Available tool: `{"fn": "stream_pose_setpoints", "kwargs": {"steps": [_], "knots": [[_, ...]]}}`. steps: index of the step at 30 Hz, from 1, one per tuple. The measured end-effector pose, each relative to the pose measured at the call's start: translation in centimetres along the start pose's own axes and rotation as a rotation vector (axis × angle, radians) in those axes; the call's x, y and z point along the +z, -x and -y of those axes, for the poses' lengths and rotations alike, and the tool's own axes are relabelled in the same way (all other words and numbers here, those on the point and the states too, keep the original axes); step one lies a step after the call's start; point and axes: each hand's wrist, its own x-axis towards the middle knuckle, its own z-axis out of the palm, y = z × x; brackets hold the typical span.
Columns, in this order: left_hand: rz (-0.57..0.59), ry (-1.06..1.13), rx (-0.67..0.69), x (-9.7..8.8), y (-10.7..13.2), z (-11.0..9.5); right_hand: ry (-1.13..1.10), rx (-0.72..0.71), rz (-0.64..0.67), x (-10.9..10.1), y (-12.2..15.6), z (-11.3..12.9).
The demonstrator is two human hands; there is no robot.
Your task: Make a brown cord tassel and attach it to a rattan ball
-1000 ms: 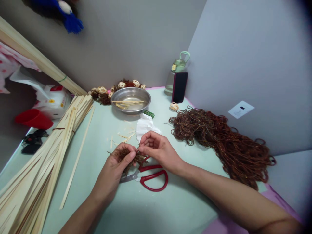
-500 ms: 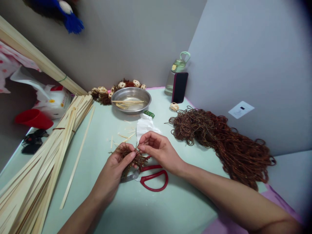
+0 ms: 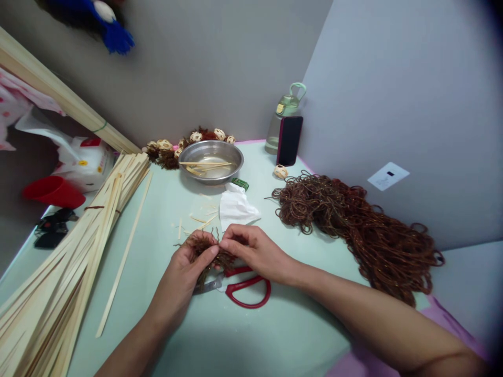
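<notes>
My left hand (image 3: 187, 262) is closed around a small bunch of brown yarn (image 3: 205, 250), its strand ends sticking out between thumb and fingers. Fingertips of my right hand (image 3: 253, 248) pinch at the top of the same bunch, close to the left thumb. What exactly the right fingertips grip is partly hidden. Beneath both hands, red-handled scissors (image 3: 249, 294) lie on the table, their blades partly covered by my left hand. A crumpled white tissue (image 3: 236, 207) lies just beyond my fingers.
A metal bowl (image 3: 212, 162) holds water and thin strips. Long wooden strips (image 3: 78, 251) lie at the left, beside a red cup (image 3: 55, 191). Right are a heap of brown yarn (image 3: 353, 225), a small woven ball (image 3: 280, 172), a phone (image 3: 290, 141) and a bottle (image 3: 275, 125).
My right hand has come down slightly and its fingers have closed in against the yarn bunch, uncovering more of the tissue. My left hand keeps its hold in about the same place.
</notes>
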Motion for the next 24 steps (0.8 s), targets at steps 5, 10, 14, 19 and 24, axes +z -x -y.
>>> {"fn": "stream_pose_setpoints", "kwargs": {"steps": [5,10,14,19,24], "knots": [[-0.017,0.011,-0.008,0.15,0.07,-0.17,-0.141,-0.011,-0.047,0.18,-0.24,0.08],[-0.003,-0.001,-0.017,0.19,-0.05,-0.22,-0.179,-0.051,-0.084,0.2,-0.26,0.1],[-0.001,0.01,-0.023,0.18,-0.01,-0.1,-0.115,-0.106,-0.106,0.19,-0.12,0.41],[0.022,0.024,-0.042,0.25,0.04,-0.11,-0.072,-0.119,-0.102,0.3,0.07,0.91],[0.052,0.038,-0.062,0.38,0.16,-0.16,-0.088,-0.1,-0.073,0.57,0.25,0.85]]}}
